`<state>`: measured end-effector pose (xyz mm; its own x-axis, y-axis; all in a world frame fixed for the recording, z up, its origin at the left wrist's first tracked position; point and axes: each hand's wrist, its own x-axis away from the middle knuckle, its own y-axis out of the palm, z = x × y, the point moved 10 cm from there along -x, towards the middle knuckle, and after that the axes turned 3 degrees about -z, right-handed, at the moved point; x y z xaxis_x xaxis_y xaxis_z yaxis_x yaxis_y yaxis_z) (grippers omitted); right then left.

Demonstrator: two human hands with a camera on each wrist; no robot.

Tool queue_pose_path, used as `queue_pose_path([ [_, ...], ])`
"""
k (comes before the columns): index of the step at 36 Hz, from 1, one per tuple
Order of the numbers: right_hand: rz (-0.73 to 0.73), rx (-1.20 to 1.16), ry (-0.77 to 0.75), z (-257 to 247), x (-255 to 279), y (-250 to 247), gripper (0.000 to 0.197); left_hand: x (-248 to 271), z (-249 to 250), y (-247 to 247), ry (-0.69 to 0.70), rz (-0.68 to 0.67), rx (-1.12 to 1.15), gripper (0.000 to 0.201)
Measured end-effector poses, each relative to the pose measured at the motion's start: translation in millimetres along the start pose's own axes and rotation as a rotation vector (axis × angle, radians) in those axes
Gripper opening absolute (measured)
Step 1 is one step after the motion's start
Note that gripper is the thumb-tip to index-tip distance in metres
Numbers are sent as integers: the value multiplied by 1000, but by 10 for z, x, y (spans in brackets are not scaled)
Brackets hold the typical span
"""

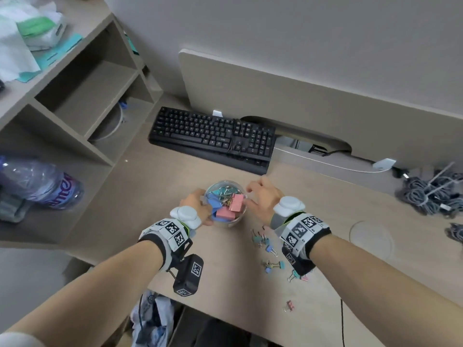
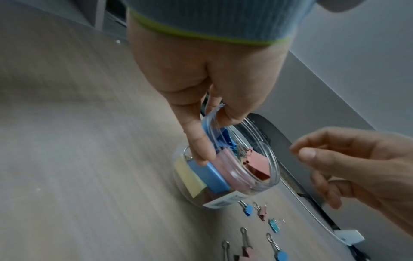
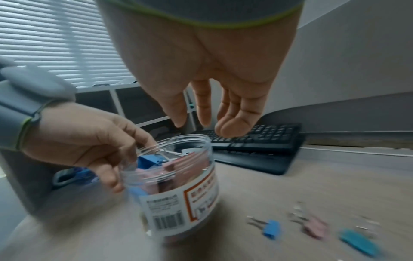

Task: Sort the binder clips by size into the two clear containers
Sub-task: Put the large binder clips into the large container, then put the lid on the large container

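Clear jar [image 1: 226, 222] on worktop [image 1: 150, 221] held large pink, blue, yellow binder clips [image 1: 234, 204]; left hand [image 1: 196, 204] gripped its rim, right hand [image 1: 263, 199] relaxed, empty. Barcode label [image 3: 176, 208], text unreadable. Small clips [image 1: 269, 249] lay right.

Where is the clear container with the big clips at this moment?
In the head view the clear container stands mid-desk, in front of the keyboard, between the left hand, which holds its rim, and the right hand.
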<state>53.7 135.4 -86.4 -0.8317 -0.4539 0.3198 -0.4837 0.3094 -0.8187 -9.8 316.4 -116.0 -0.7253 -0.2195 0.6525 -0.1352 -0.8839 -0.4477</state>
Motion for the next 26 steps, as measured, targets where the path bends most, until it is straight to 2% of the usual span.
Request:
queue_pose_path([
  [4, 57, 45, 156, 895, 336, -305, 32, 23, 270, 445, 6, -98, 130, 32],
  [10, 2, 121, 430, 2169, 1005, -412, 51, 190, 624, 1008, 39, -131, 128, 28],
  [12, -57, 208, 485, 2436, 1174, -355, 60, 256, 717, 1136, 58, -130, 111, 28],
  [15, -79, 293, 555, 2742, 1376, -309, 77, 347, 850, 1343, 91, -124, 56, 28],
  [19, -53, 331, 576, 3054, 1489, -184, 92, 350, 952, 1675, 130, -130, -47, 26],
  [21, -69, 327, 578, 3126, 1508, -123, 92, 338, 970, 1769, 118, -125, -97, 23],
  [26, -90, 247, 553, 3375, 1595, 23, 81, 298, 1049, 2183, 68, -133, -46, 24],
])
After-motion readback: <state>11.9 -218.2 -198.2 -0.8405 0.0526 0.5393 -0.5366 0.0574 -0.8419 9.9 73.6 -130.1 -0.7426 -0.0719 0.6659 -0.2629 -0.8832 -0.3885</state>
